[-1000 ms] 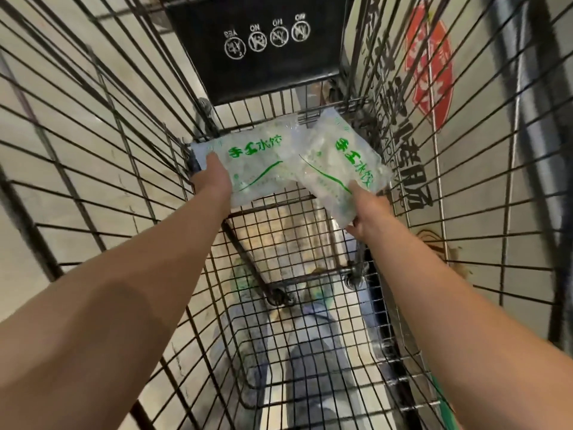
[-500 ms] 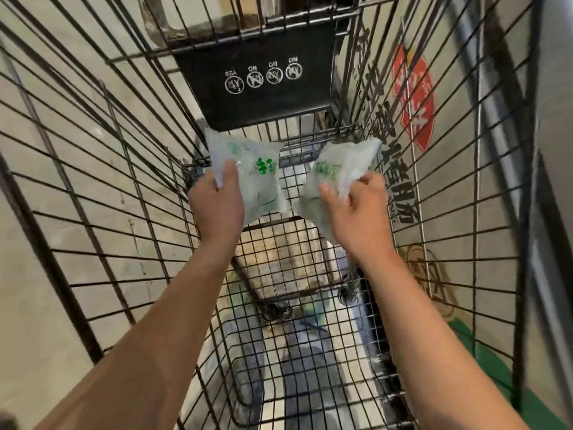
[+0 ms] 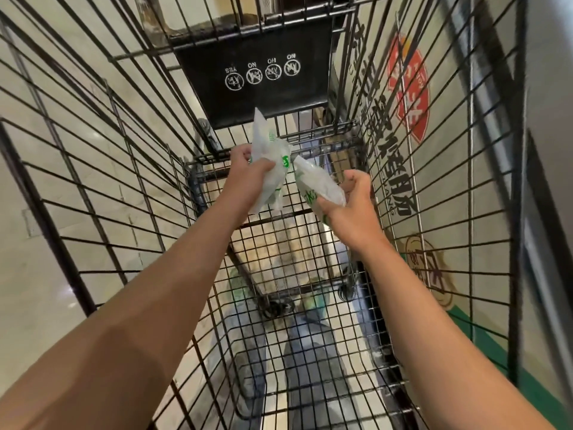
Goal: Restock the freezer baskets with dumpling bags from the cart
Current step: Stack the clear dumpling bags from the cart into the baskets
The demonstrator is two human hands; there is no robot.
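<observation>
Wire cart (image 3: 124,169) viewed from above: its left wall, far end with a black panel (image 3: 257,72) and right wall enclose open room around both raised arms. Two dumpling bags are visible. The left hand (image 3: 248,172), fingers closed, holds the left bag (image 3: 269,169) nearly upright, and the right hand (image 3: 350,206), fingers curled, grips the right bag (image 3: 319,187) tilted, the bags' upper corners nearly touching above the mesh floor.
</observation>
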